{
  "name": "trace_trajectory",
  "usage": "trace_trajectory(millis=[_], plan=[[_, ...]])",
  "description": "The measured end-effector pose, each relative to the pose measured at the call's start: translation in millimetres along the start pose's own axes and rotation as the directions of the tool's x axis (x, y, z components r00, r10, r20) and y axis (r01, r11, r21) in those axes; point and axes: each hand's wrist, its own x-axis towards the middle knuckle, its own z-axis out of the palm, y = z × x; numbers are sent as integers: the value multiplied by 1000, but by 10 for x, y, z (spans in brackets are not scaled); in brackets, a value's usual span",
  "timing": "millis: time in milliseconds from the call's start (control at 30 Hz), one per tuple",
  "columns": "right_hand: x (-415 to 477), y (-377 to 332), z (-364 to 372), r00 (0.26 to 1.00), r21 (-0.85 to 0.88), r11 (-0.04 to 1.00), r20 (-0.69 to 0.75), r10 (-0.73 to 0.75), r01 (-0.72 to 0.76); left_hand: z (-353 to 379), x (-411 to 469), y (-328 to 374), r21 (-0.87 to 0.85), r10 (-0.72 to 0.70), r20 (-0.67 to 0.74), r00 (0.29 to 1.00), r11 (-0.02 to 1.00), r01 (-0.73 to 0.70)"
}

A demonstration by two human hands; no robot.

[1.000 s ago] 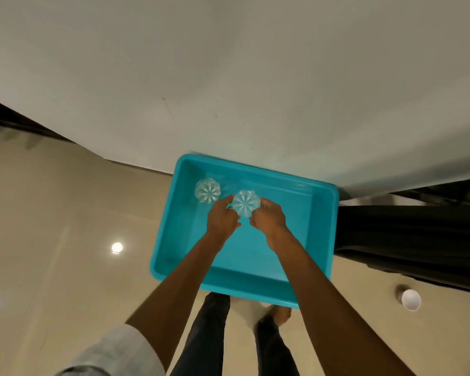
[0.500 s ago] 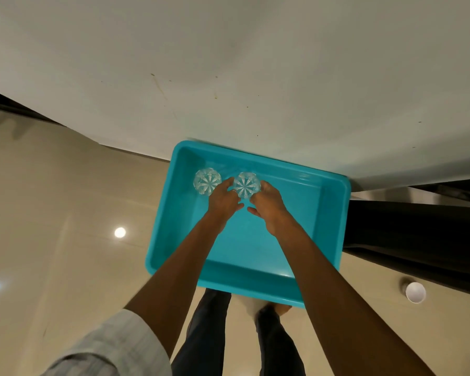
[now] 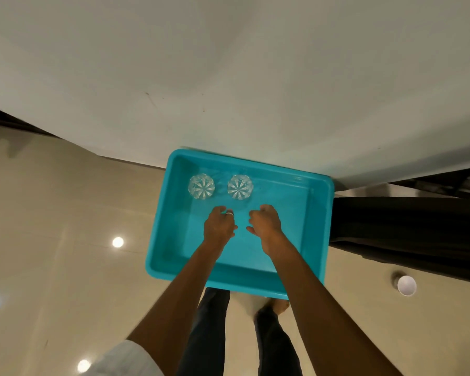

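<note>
Fingers of the left hand (image 3: 219, 226) hang loosely curled and hold nothing, as far as I can read from my feed; a pale ring (image 3: 229, 212) shows on one of them. The right hand (image 3: 265, 223) is the same: knuckles bent, thumb out to the side, palm empty. The two hands hover side by side with a narrow gap between them, over the middle of the teal tub (image 3: 158, 240), and I see neither one touching it.

Just beyond the fingertips, apart from both hands, stand two cut-glass tumblers on the tub floor near the far wall. The left tumbler (image 3: 201, 186) sits close to the far left corner. The right tumbler (image 3: 240, 186) is just beside it, and a strip of teal shows between them. Both appear upright, their star-cut patterns facing my camera.

The tub's far rim lies against a broad white surface (image 3: 228, 77). I cannot tell what carries the tub. Under its near rim I see the person's dark trouser legs (image 3: 209, 335) and a bare foot (image 3: 278, 306) on the glossy beige floor (image 3: 52, 240). To the right stands a dark cabinet (image 3: 404, 234), and a small white cup (image 3: 406, 285) sits on the floor well apart from the tub.
</note>
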Motion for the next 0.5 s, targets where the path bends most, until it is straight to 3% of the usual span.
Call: trace_trajectory(millis=[200,500], plan=[[-501,107,-286,998,-18,1000,-61,9,-10,60,-474,-116,21,-25,77,997,1000,23],[-1265,131,-935,986,9,998,-154,-59,62,408,-1249,96,121,111,200,974,983,-137]])
